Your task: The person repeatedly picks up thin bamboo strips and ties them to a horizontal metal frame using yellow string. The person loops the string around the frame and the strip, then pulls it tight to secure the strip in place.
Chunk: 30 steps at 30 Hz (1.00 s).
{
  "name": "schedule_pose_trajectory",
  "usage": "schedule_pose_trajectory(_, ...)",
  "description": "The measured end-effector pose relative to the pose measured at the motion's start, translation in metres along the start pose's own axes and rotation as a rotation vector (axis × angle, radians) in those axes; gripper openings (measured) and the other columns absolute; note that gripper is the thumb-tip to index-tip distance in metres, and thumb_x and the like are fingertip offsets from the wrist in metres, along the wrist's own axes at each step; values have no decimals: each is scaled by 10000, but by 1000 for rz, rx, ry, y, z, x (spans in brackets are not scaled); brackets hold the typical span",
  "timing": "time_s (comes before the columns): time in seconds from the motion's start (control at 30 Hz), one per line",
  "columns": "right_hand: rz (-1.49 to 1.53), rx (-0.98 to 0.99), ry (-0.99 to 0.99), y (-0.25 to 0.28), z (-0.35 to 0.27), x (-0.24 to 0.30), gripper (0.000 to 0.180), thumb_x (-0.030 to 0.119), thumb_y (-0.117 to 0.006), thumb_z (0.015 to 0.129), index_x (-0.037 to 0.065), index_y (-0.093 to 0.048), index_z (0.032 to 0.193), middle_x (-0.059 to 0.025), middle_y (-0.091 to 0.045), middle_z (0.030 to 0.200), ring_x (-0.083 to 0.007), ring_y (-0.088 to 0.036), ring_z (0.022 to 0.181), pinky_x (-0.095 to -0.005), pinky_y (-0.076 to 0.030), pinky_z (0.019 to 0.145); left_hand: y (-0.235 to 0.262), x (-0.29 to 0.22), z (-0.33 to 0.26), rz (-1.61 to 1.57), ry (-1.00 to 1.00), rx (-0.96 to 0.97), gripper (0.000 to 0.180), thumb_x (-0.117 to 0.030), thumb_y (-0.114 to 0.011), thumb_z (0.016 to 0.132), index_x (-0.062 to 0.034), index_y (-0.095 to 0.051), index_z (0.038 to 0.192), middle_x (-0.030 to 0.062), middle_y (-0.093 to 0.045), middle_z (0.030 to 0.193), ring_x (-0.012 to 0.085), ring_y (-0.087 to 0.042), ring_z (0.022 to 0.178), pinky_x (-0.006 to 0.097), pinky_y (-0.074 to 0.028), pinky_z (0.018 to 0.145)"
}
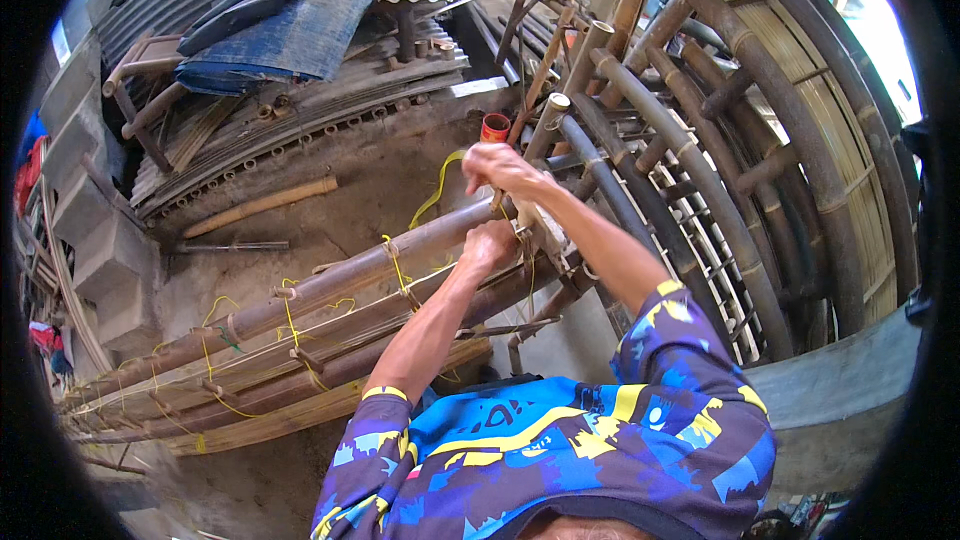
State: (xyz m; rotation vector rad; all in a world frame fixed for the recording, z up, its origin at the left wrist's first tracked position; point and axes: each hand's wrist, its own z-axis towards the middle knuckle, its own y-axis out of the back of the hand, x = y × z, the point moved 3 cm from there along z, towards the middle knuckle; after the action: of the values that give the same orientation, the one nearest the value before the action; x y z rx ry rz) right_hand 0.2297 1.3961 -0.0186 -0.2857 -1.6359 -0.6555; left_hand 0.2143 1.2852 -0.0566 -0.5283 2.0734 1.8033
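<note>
My left hand [491, 243] is a closed fist at the right end of a long bamboo frame [345, 275]; whatever it grips is hidden under the fingers. Just above and beyond it is my right hand [505, 170], its fingers curled in, and I cannot make out what they hold. A yellow strap [437, 190] hangs in a loop to the left of the right hand. Yellow ties [291, 320] wrap the frame's poles at several places along its length. Beyond the right hand stands a red can [495, 127].
Tall bamboo frames [700, 170] lean close on my right. At the far left lies a stack of corrugated sheets [330, 105] with a blue tarp [285, 40] on it. A loose bamboo pole [262, 207] rests on the ground, near concrete blocks [110, 270].
</note>
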Motion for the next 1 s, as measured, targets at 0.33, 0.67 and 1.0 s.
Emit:
schedule_pose_trajectory(0.33,1131,-345,283,-4,-92,81,184,171,-443,877,43,-509,762,63,-204,460,-46,-168,359,-219,-175,349,-7,0,-7,20,-93,-73,164,-160,-549,693,-6,-551,750,197,-581,671,334,-591,638,424,-486,591)
schedule_pose_trajectory(0.67,-843,-22,316,27,89,-51,162,162,-504,703,53,-623,716,-140,-587,679,-290,-569,639,-376,-463,613,-12,2,-4,105,-54,-46,188,-150,-490,732,-9,-615,745,206,-606,719,315,-620,677,419,-504,599)
schedule_pose_trajectory(1.0,-390,173,374,34,21,73,141,125,-517,780,4,-583,806,-105,-586,696,-160,-553,614,-307,-464,607,-12,-2,-13,60,-85,-236,103,-135,-516,680,-44,-545,641,139,-527,569,298,-565,548,400,-461,481)
